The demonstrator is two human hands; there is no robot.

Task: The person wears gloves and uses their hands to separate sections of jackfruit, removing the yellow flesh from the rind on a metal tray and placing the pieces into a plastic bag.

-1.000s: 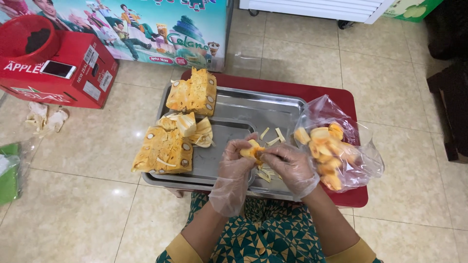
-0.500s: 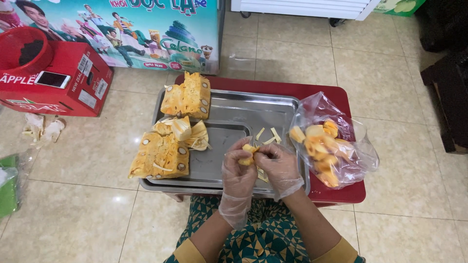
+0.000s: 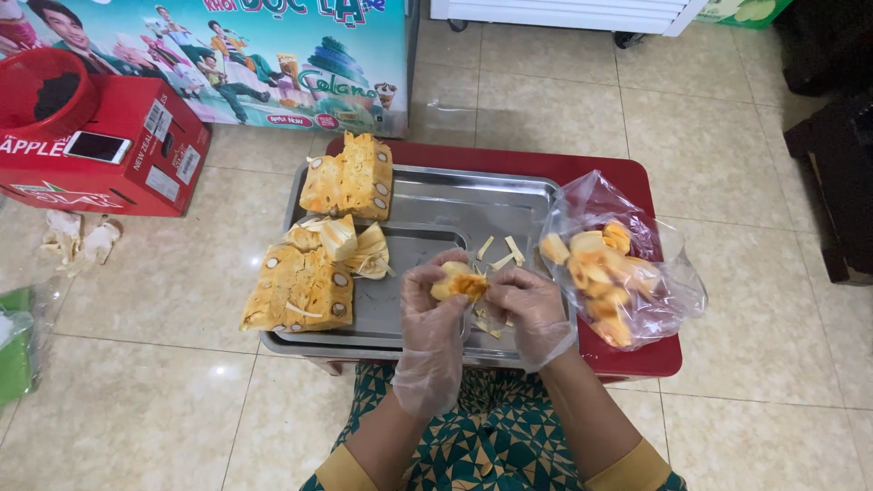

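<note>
Both my hands wear thin clear plastic gloves. My left hand (image 3: 429,309) and my right hand (image 3: 527,305) together hold a yellow-orange jackfruit pod (image 3: 459,285) over a steel tray (image 3: 427,205). On the tray's left lie large cut jackfruit chunks: one at the far corner (image 3: 348,179), a bigger one hanging over the near left edge (image 3: 298,291), and smaller peeled pieces (image 3: 350,245) between them. Pale fibre strips (image 3: 502,252) lie on the tray beside my hands. An open clear plastic bag (image 3: 618,264) with several peeled pods sits to the right.
The tray and bag rest on a low red table (image 3: 637,359) on a tiled floor. A red cardboard box (image 3: 136,168) with a phone (image 3: 97,146) and a red bowl (image 3: 41,91) stands at the left. A colourful printed cabinet front (image 3: 273,55) is behind. Dark furniture (image 3: 837,164) at right.
My hands have stayed over the tray's near edge, turning and working the pod between the fingers. The camera view shifted slightly; nothing else moved.
</note>
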